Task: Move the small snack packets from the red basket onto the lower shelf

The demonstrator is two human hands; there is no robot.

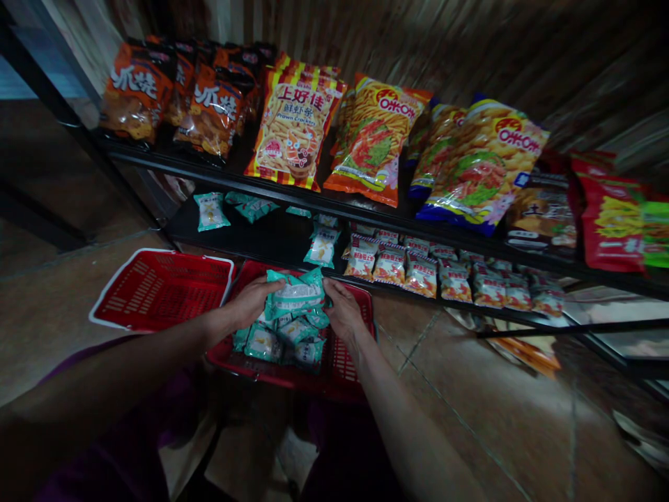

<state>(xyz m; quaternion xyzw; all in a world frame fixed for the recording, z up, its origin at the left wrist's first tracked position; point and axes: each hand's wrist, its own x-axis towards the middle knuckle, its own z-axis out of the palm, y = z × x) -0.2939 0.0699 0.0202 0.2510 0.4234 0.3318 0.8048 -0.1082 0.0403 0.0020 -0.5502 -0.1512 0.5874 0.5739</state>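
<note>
Between my two hands is a small teal snack bag (295,294), its printed back facing up. My left hand (254,301) pinches its left end, thumb on top. My right hand (342,307) grips the right end, its fingers partly hidden behind the bag. Beneath it, several more teal and white snack bags (264,343) lie heaped in a red basket (251,373) on the floor in front of me. A few bags of the same kind (211,211) sit on the lower shelf, and one (321,247) stands near the basket's far edge.
A second red basket (157,289) with a white handle stands to the left. The black upper shelf (293,189) holds big bags of prawn crackers (297,125) and other snacks. Rows of small orange and white bags (389,265) fill the lower shelf's right part. A black shelf post (78,125) rises at left.
</note>
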